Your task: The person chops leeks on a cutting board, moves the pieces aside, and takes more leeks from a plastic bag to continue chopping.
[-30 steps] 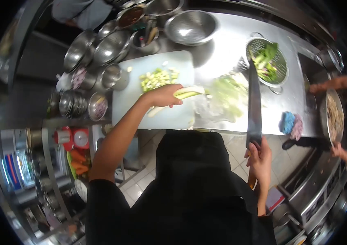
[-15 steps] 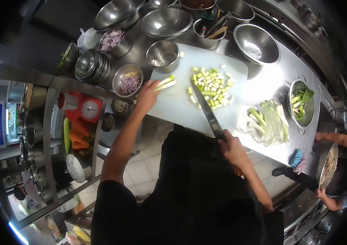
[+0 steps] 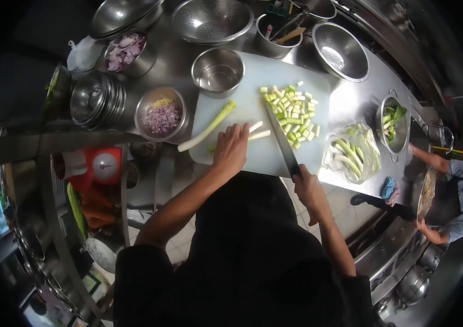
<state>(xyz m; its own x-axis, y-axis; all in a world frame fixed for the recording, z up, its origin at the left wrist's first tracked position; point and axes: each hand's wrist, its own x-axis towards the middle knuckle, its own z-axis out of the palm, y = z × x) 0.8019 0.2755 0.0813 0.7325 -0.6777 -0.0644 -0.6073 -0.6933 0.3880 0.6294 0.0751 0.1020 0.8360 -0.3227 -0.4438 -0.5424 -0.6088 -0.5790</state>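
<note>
My right hand (image 3: 310, 191) is closed round the handle of a large kitchen knife (image 3: 282, 139). Its blade lies along the left edge of a pile of chopped pale green pieces (image 3: 297, 111) on the white cutting board (image 3: 264, 68). My left hand (image 3: 232, 147) presses down on pale green-and-white stalks (image 3: 259, 134), whose white ends stick out towards the blade. Left of that hand, one longer stalk (image 3: 208, 126) lies slantwise, its white end reaching past the board's edge. Part of the held stalks is hidden under my fingers.
Behind the board stand a steel pot (image 3: 218, 73) and a utensil pot (image 3: 278, 46). A bowl of chopped red onion (image 3: 160, 115) is at left. To the right are a bag of stalks (image 3: 354, 152) and a colander of greens (image 3: 394, 125). A co-worker (image 3: 457, 188) holds a pan.
My left hand has moved right, from the board's left edge to nearer the knife, with stalks under it. A longer stalk now lies on the board's left. The knife has shifted slightly right.
</note>
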